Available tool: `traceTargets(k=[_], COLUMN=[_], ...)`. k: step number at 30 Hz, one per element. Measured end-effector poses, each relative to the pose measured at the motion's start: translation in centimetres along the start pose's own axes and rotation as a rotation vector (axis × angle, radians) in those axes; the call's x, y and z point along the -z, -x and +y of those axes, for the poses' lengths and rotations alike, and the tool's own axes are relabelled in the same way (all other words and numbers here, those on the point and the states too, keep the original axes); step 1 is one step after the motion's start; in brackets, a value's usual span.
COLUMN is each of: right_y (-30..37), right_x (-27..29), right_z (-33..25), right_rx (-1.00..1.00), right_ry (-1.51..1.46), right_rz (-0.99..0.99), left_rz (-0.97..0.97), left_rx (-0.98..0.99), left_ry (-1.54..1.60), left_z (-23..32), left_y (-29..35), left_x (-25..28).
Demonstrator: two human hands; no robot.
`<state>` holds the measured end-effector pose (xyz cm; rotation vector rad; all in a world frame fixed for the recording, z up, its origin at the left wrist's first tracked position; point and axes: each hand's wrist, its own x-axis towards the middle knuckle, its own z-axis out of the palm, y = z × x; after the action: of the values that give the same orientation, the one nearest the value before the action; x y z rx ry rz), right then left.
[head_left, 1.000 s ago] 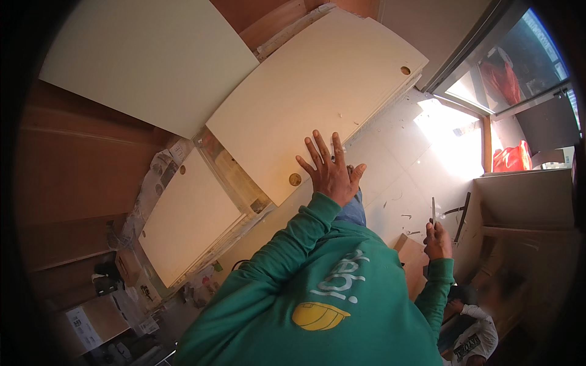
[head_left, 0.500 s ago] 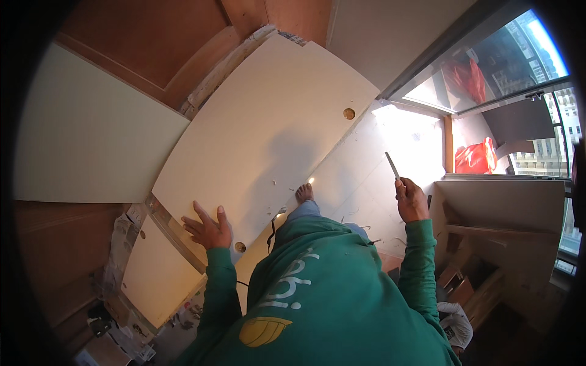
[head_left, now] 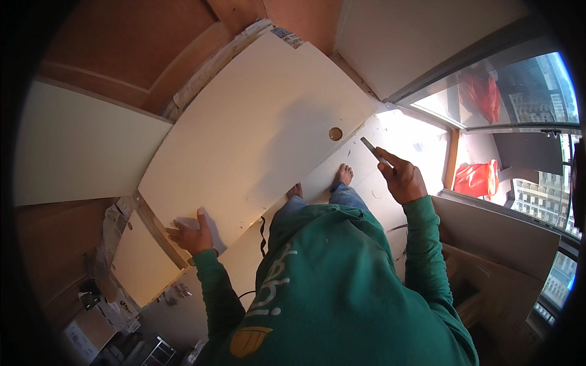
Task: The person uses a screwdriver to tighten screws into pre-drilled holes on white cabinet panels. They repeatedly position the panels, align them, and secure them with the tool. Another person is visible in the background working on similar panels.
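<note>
A large cream board point(head_left: 244, 128) lies in front of me, with a round cup hole point(head_left: 336, 133) near its right edge. My left hand point(head_left: 193, 235) rests at the board's near left corner, fingers spread and holding nothing. To the right of the board, my right hand point(head_left: 403, 178) is closed round a thin, flat grey bar-shaped tool point(head_left: 373, 150). Its free end points up and left toward the hole, apart from the board as far as I can tell. What kind of tool it is does not show clearly.
My bare feet point(head_left: 345, 174) stand beside the board's right edge. A smaller cream board point(head_left: 143, 262) lies at the left, below a pale panel point(head_left: 79, 146). Brown doors point(head_left: 128, 43) stand behind. At the right are a window, a red bag point(head_left: 476, 179) and a leaning panel point(head_left: 494, 226).
My right hand has brought the tool left, nearer the board's edge and hole. My left hand has slid slightly left and down along the board. My second foot has come into view.
</note>
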<state>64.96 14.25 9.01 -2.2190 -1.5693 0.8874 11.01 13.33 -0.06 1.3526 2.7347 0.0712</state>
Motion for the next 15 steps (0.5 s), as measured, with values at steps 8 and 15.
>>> traceTargets(k=[8, 15], right_y=[-6.7, -11.4], right_x=[5.6, 7.6], right_z=[-0.8, -4.0], right_rx=[0.364, 0.685], right_ry=[0.391, 0.704], right_rz=[-0.266, -0.505], left_rz=[-0.138, -0.030], left_rx=[-0.895, -0.740], left_ry=[0.378, 0.296], left_z=[27.7, 34.7], left_y=[10.7, 12.2], left_x=[-2.1, -5.0])
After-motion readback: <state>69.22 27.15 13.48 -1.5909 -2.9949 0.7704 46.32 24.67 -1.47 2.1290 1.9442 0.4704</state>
